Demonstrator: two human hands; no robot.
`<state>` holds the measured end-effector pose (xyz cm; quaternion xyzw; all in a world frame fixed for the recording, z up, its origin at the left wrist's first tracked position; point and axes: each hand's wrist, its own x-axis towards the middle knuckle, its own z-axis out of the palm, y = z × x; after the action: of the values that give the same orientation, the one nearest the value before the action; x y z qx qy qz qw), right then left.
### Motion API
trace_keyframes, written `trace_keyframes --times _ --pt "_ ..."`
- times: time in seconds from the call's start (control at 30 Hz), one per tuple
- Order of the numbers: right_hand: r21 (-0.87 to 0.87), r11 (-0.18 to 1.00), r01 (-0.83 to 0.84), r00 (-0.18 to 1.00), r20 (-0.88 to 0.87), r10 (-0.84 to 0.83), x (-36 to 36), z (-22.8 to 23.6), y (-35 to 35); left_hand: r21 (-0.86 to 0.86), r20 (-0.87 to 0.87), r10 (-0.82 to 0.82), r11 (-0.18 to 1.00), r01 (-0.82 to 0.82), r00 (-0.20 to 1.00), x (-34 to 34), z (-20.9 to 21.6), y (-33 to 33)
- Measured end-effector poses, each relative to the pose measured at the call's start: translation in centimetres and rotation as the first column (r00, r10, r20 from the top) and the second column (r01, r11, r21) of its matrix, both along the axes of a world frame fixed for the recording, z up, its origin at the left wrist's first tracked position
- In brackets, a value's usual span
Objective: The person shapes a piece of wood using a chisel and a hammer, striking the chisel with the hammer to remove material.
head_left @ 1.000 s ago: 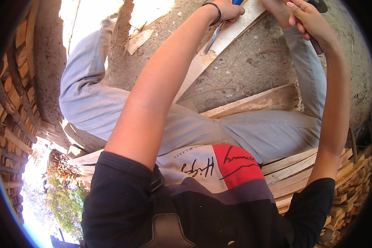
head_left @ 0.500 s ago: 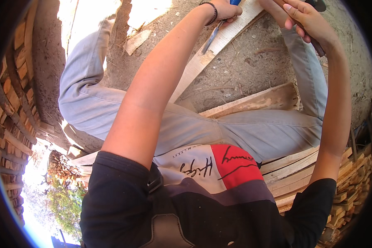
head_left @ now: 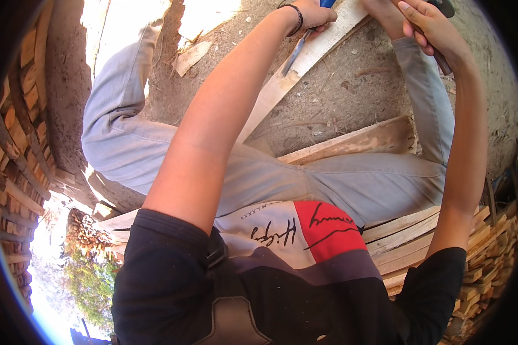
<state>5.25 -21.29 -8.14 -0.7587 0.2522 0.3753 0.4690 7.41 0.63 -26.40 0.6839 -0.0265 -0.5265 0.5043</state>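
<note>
1. Far left, there's a stacked wall of cut wood (head_left: 18, 126) curving along the edge of my view.
2. Next, a loose wood shard (head_left: 191, 59) on the dirt floor (head_left: 236, 63), near my left shin.
3. My left hand (head_left: 315, 15) is closed around a blue-handled chisel (head_left: 295, 56), blade angled down toward me. The tip's at a rough patch on the plank; can't tell if it's actually touching.
4. That pale plank (head_left: 342, 29) runs diagonally between my legs, from the top edge down toward my lap.
5. A second board (head_left: 357, 140) lies just beyond my right thigh.
6. My bare right foot (head_left: 385, 17) is right beside the plank's upper end.
7. My right hand (head_left: 434, 29) has its fingers curled round a brown stick (head_left: 443, 63), top end cut off.
8. Lower right: a pile of wood strips (head_left: 486, 270).
</note>
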Motion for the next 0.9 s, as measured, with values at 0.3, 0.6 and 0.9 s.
trace_keyframes --times 0.3,0.6,0.9 --pt "0.024 0.999 -0.035 0.999 -0.039 0.036 -0.3 -0.2 -1.2 0.022 -0.026 0.018 1.000 -0.018 0.999 -0.1 0.2 0.2" --pt "0.053 0.999 0.011 1.000 -0.015 -0.010 -0.1 -0.3 -0.6 0.032 -0.027 0.008 0.999 -0.007 1.000 -0.2 0.4 0.4" --pt "-0.019 0.999 -0.032 0.998 -0.053 0.031 -1.0 0.0 0.0 0.096 0.125 0.148 0.982 -0.160 0.981 -1.1 2.1 1.8"
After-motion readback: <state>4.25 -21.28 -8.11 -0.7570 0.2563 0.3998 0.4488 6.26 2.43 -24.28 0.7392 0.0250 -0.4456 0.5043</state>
